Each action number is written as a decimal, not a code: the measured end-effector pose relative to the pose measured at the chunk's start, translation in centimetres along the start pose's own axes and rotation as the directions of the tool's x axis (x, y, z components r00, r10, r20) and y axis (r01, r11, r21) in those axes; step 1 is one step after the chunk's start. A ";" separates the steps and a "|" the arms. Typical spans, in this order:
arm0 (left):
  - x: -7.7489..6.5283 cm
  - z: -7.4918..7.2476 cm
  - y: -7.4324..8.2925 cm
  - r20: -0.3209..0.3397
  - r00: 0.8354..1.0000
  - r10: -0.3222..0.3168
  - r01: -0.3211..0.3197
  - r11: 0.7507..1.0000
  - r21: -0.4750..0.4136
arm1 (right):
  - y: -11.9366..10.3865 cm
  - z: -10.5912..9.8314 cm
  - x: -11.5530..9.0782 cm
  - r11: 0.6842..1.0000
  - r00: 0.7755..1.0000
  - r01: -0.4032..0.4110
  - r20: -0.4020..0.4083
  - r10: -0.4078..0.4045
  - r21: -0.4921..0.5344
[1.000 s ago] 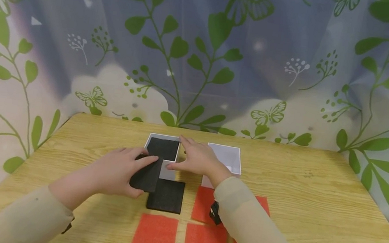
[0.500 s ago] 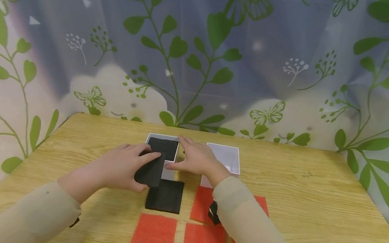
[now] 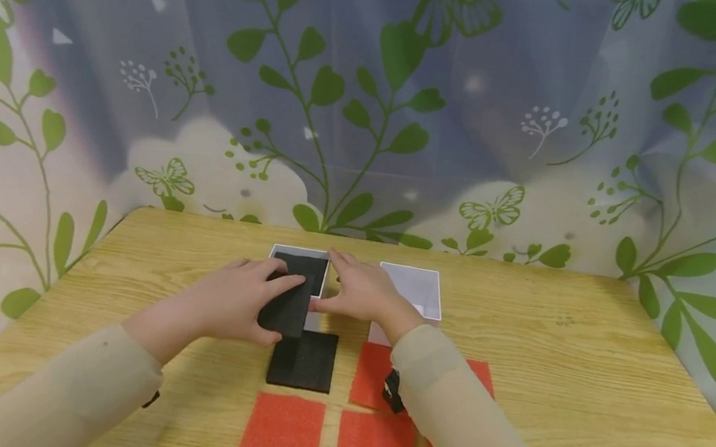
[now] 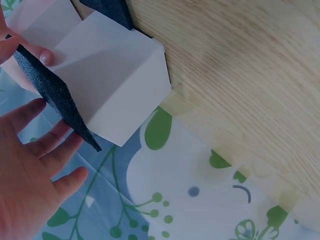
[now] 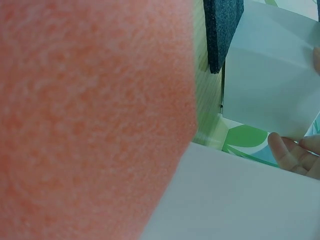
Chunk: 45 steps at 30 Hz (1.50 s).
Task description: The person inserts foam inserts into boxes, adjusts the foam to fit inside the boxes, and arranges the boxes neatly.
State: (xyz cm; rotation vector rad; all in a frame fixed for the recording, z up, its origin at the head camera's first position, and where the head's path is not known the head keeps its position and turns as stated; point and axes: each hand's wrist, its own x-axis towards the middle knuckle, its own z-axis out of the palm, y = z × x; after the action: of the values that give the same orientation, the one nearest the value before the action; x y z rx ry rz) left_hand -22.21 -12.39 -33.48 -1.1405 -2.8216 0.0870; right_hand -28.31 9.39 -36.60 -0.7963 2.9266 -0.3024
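Note:
My left hand [image 3: 223, 301] pinches a thin black foam square [image 3: 286, 309] between thumb and fingers. The square is held tilted over the front edge of the left white box [image 3: 313, 322]. Another black sheet [image 3: 318, 270] shows inside that box's opening. With thumb in front and fingertips at the far corner, my right hand [image 3: 363, 293] grips the box's right side. In the left wrist view the held foam square [image 4: 55, 90] is seen nearly edge-on beside the white box [image 4: 115, 75]. One more black square [image 3: 302, 365] lies on the table before the box.
A second white box [image 3: 414, 289] stands to the right, its front partly behind my right wrist. Several red squares [image 3: 280, 438] lie nearer me, some partly under my right forearm. A leaf-patterned curtain [image 3: 375, 104] hangs behind the wooden table [image 3: 552, 358].
My left hand has moved right and slightly away from me with the black foam square, bringing it over the left box's front edge. My right hand has stayed on the box.

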 end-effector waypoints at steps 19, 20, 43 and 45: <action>1.6 0.3 -1.1 -0.018 1.000 -0.001 0.000 0.997 -0.078 | -0.1 -0.1 0.2 1.000 1.000 -0.017 -0.004 0.017 -0.025; 1.7 0.3 -1.2 -0.020 1.000 -0.002 0.000 0.996 -0.087 | -0.1 -0.1 0.2 1.000 1.000 -0.017 -0.005 0.017 -0.025; 3.1 1.3 -2.4 0.023 0.999 -0.048 0.053 0.971 -0.234 | 0.0 0.0 -0.2 1.000 1.000 0.011 -0.012 -0.012 -0.025; 3.2 1.5 -2.6 0.017 0.999 -0.043 0.045 0.971 -0.235 | 0.0 0.0 -0.2 1.000 1.000 0.011 -0.015 -0.011 -0.016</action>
State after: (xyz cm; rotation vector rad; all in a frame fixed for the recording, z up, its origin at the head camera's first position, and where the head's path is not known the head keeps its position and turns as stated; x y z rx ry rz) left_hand -26.45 -12.00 -34.49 -1.1207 -2.9267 -0.2515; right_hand -28.16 9.51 -36.63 -0.8164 2.9429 -0.2868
